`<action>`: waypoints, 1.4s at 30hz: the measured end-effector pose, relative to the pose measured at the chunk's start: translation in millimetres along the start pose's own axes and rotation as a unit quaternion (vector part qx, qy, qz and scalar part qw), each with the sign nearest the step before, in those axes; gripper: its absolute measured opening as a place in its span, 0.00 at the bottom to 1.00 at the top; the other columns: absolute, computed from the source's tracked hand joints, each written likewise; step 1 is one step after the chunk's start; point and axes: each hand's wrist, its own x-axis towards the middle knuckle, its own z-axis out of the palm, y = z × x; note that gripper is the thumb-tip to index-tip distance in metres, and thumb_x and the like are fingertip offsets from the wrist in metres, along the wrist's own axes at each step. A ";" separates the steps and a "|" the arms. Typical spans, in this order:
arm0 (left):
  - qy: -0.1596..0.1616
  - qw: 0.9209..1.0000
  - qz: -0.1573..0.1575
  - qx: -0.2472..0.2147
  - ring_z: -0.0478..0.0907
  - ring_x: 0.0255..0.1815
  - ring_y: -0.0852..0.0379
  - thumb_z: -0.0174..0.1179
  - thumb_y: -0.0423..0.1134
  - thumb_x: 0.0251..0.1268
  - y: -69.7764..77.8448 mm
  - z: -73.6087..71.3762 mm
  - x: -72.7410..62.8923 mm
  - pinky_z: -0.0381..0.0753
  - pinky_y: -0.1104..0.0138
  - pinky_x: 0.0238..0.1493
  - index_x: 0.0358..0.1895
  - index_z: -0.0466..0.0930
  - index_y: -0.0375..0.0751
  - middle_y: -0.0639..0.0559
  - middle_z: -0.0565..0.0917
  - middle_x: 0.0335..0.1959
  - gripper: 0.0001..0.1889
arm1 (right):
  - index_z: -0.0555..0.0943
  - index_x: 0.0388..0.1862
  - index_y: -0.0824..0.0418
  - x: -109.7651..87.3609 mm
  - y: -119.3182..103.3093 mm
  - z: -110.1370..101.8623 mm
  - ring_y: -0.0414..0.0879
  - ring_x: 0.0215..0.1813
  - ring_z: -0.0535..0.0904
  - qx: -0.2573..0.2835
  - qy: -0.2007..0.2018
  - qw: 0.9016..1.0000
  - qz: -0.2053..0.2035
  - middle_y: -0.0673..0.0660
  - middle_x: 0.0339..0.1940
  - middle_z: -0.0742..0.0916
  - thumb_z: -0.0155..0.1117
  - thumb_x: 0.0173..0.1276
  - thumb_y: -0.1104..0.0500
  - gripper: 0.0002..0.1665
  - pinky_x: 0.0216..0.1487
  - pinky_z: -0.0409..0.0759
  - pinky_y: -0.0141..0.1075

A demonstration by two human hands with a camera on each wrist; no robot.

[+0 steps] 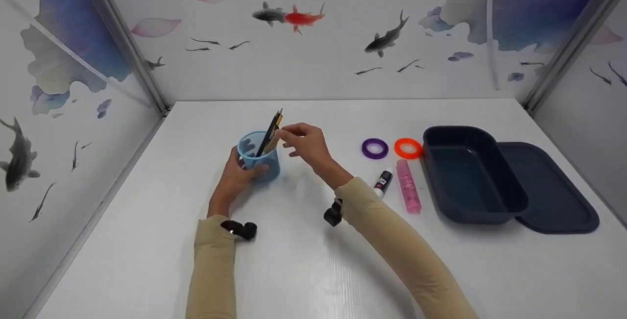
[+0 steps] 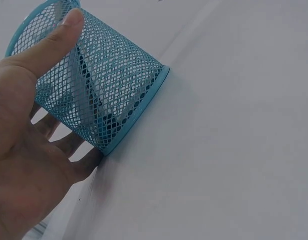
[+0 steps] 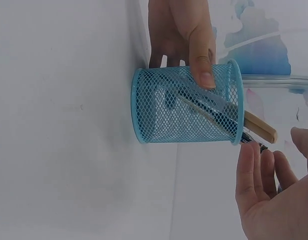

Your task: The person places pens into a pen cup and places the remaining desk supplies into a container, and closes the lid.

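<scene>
A light blue mesh pen holder (image 1: 268, 171) stands upright on the white table. My left hand (image 1: 232, 181) grips it from the left, thumb across the near side, as the left wrist view shows on the mesh (image 2: 113, 70). Dark and yellow pencils (image 1: 269, 135) lean out over its rim, with a flat tan wooden piece (image 3: 261, 127) beside them. My right hand (image 1: 312, 148) is at the rim by these items. In the right wrist view its thumb is apart from its fingers (image 3: 256, 172), which are beside a dark pen tip; whether they touch is unclear.
Right of my hands lie a purple tape ring (image 1: 375, 148), an orange tape ring (image 1: 407, 148), a black-and-white glue stick (image 1: 383, 183) and a pink tube-like item (image 1: 408, 186). Farther right, a dark blue box (image 1: 477, 216) overlaps its flat lid (image 1: 553, 196). Printed walls enclose the table.
</scene>
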 end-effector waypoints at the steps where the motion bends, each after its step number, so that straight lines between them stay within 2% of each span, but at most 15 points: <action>1: 0.000 1.000 0.000 -0.001 0.49 0.83 0.43 0.73 0.49 0.57 -0.1 0.2 0.3 0.51 0.46 0.83 0.80 0.45 0.47 0.44 0.57 0.81 0.54 | 0.84 0.54 0.58 -1.6 -0.8 -2.3 0.54 0.53 0.87 0.000 -0.001 1.000 -0.001 0.56 0.50 0.88 0.68 0.69 0.47 0.20 0.46 0.89 0.37; 8: -0.001 1.000 0.004 0.000 0.49 0.84 0.43 0.73 0.48 0.57 1.9 0.5 -0.6 0.52 0.47 0.82 0.80 0.45 0.46 0.44 0.57 0.81 0.54 | 0.83 0.55 0.57 -11.0 -6.8 -19.1 0.50 0.52 0.86 -0.019 -0.013 1.000 0.008 0.56 0.51 0.86 0.66 0.70 0.48 0.20 0.50 0.88 0.38; 12: 0.000 1.000 0.008 -0.004 0.49 0.84 0.42 0.73 0.47 0.57 0.8 0.1 -1.9 0.52 0.47 0.82 0.80 0.46 0.46 0.44 0.57 0.81 0.53 | 0.83 0.57 0.58 -19.2 -11.8 -31.7 0.52 0.54 0.86 -0.036 -0.023 0.999 -0.001 0.57 0.52 0.86 0.67 0.70 0.50 0.21 0.52 0.88 0.38; 17: -0.002 1.000 0.011 -0.011 0.48 0.83 0.40 0.74 0.46 0.57 -2.1 -0.5 -1.4 0.52 0.47 0.82 0.80 0.47 0.47 0.44 0.56 0.81 0.53 | 0.82 0.59 0.58 -32.0 -22.0 -51.2 0.50 0.55 0.85 -0.051 -0.030 0.998 -0.020 0.57 0.54 0.87 0.66 0.71 0.52 0.20 0.54 0.87 0.38; 25: -0.008 1.000 0.006 -0.004 0.46 0.84 0.42 0.74 0.50 0.56 -0.8 -1.2 -2.9 0.48 0.47 0.83 0.80 0.45 0.47 0.44 0.55 0.81 0.55 | 0.81 0.62 0.58 -57.1 -35.1 -87.7 0.49 0.55 0.85 -0.053 -0.037 0.997 -0.031 0.59 0.57 0.86 0.65 0.72 0.53 0.22 0.57 0.86 0.39; 35: -0.011 1.000 0.002 0.003 0.45 0.84 0.43 0.73 0.50 0.58 -1.6 -1.5 -5.3 0.48 0.47 0.83 0.81 0.42 0.47 0.44 0.52 0.82 0.55 | 0.79 0.64 0.56 -80.1 -32.0 -128.9 0.49 0.56 0.84 -0.141 -0.043 0.989 -0.033 0.57 0.61 0.85 0.67 0.70 0.51 0.25 0.54 0.86 0.33; 42: -0.013 1.000 0.008 -0.002 0.45 0.84 0.42 0.73 0.50 0.58 0.6 -0.8 -3.8 0.48 0.48 0.83 0.81 0.43 0.47 0.44 0.53 0.82 0.55 | 0.78 0.66 0.56 -95.8 -25.2 -164.0 0.49 0.53 0.84 -0.189 -0.034 0.980 -0.046 0.58 0.59 0.86 0.68 0.70 0.51 0.27 0.50 0.84 0.27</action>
